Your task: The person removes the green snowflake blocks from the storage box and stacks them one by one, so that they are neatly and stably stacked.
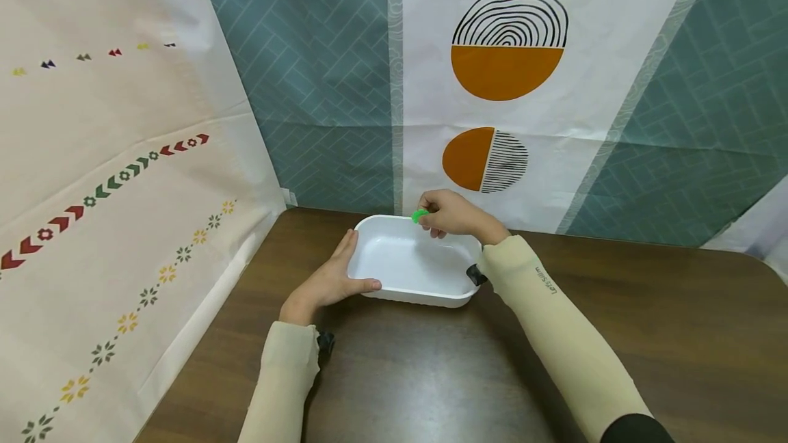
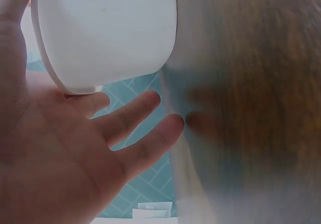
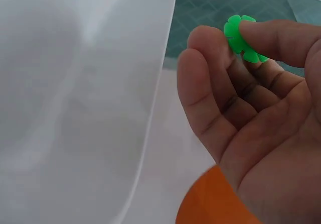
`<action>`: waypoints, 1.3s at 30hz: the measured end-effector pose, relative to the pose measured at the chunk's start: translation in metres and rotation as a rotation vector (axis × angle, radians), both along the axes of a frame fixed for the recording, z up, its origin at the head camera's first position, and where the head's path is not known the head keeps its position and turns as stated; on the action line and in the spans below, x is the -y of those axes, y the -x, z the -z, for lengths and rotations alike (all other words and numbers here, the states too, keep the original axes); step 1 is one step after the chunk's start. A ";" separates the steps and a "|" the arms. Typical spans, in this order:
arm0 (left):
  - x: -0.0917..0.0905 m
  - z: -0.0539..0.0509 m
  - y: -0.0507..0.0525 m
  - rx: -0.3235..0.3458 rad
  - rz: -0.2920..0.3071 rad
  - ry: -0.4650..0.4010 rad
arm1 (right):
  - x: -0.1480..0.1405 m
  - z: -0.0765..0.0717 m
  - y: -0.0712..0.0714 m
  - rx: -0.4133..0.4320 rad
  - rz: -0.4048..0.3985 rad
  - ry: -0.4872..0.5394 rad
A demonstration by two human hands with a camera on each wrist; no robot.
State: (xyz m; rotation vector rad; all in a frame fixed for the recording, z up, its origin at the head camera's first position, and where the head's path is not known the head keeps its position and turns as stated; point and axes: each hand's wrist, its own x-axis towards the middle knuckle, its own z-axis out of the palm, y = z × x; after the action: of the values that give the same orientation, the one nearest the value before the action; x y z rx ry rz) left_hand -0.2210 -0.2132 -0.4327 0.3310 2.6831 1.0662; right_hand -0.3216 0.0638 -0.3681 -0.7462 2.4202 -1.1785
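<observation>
A white, rounded rectangular plastic tub [image 1: 415,262] stands on the table, nothing seen inside it. My left hand [image 1: 332,279] rests against its left end, the thumb along the near rim and the fingers spread toward the far corner. In the left wrist view those fingers [image 2: 145,146] look fairly straight beside the tub's wall [image 2: 105,38]. My right hand [image 1: 452,214] is over the tub's far rim. Between thumb and fingers it pinches a small green notched plastic disc [image 3: 234,35], shaped like a flower. The other fingers of that hand are bent and hold nothing visible.
The brown wooden table [image 1: 394,361] runs back to a teal and white patterned cloth [image 1: 326,87]. A pale cloth with coloured motifs [image 1: 123,224] hangs along the left side. Dark wrist straps [image 1: 476,275] sit on pale sleeves.
</observation>
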 end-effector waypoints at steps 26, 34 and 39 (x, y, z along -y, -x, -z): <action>-0.007 0.004 0.003 -0.004 0.022 -0.012 | -0.097 0.023 -0.045 0.055 0.265 0.353; -0.004 0.002 0.002 -0.001 0.008 -0.001 | -0.131 0.035 -0.058 0.089 0.319 0.451; 0.000 0.002 0.001 -0.002 -0.002 0.003 | -0.151 0.039 -0.054 0.121 0.353 0.510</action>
State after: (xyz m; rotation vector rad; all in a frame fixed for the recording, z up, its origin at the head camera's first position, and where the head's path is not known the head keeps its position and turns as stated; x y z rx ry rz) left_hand -0.2224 -0.2135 -0.4344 0.3281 2.6871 1.0622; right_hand -0.2680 0.2148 -0.4075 -0.3606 2.2235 -1.9614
